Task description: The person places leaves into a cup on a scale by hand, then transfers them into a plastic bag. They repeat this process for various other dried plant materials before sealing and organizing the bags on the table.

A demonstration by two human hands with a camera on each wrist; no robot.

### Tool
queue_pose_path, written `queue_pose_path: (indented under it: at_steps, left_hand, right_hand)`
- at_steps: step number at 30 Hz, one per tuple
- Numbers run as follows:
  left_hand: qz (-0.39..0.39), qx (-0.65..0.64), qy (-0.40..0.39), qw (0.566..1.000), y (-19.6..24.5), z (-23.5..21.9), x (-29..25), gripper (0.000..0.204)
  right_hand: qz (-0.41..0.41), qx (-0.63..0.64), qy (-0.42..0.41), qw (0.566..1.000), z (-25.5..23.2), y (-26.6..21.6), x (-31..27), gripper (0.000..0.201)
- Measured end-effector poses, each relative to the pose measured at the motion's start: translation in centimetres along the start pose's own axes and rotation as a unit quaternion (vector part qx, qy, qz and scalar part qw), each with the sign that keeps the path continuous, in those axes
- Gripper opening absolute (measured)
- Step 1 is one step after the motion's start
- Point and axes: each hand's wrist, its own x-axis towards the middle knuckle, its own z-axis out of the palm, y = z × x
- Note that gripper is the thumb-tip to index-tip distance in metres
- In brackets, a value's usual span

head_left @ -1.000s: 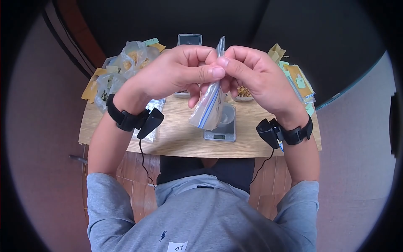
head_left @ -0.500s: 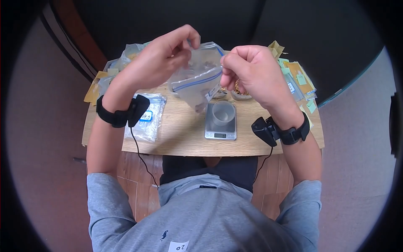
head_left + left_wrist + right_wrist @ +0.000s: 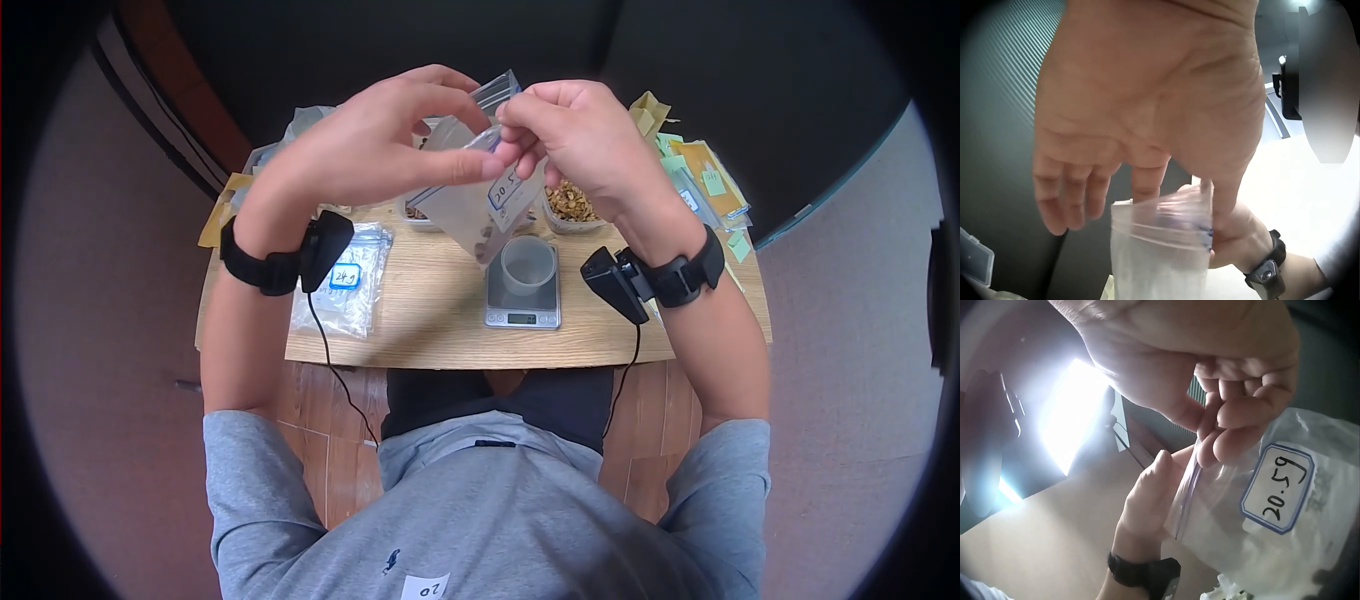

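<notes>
A clear zip bag (image 3: 470,215) with a blue-bordered "20.5g" label (image 3: 1277,489) hangs above the table, with small dark pieces (image 3: 484,248) low inside it. My right hand (image 3: 580,130) pinches its zip edge between thumb and fingers. Beside the bag's mouth, my left hand (image 3: 380,140) spreads its thumb and fingers apart, the thumb over the near wall. In the left wrist view, the bag's mouth lies across the fingertips of the left hand (image 3: 1147,106). Below, a translucent cup (image 3: 529,266) stands on a small digital scale (image 3: 523,312).
At left on the wooden table (image 3: 430,320) lies a stack of clear bags (image 3: 350,300) labelled "24 g". A tub of brown dried pieces (image 3: 571,204) stands behind the scale. Envelopes and labelled packets (image 3: 708,185) pile up at right, with plastic bags (image 3: 305,122) at far left.
Both hands first held the flattened bag together. The left hand let go and drew back as the mouth opened; now it is back at the bag, while the right hand keeps its pinch.
</notes>
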Motion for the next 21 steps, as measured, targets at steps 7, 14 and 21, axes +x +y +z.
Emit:
queue_pose_path:
  at_steps: [7, 14, 21]
  left_hand:
    - [0.005, 0.05, 0.056, 0.997, 0.8, 1.0, 1.4, 0.03]
    - [0.0, -0.089, 0.176, 0.98, 1.9, 0.5, 3.9, 0.037]
    - [-0.099, -0.32, 0.163, 0.928, 4.1, 2.6, 7.1, 0.028]
  right_hand:
    - [-0.032, 0.056, 0.001, 0.998, -0.3, 1.5, -0.1, 0.038]
    - [-0.011, 0.082, 0.14, 0.987, -2.6, 9.7, -2.3, 0.05]
    - [0.015, 0.393, -0.047, 0.918, -4.4, 11.1, -3.3, 0.038]
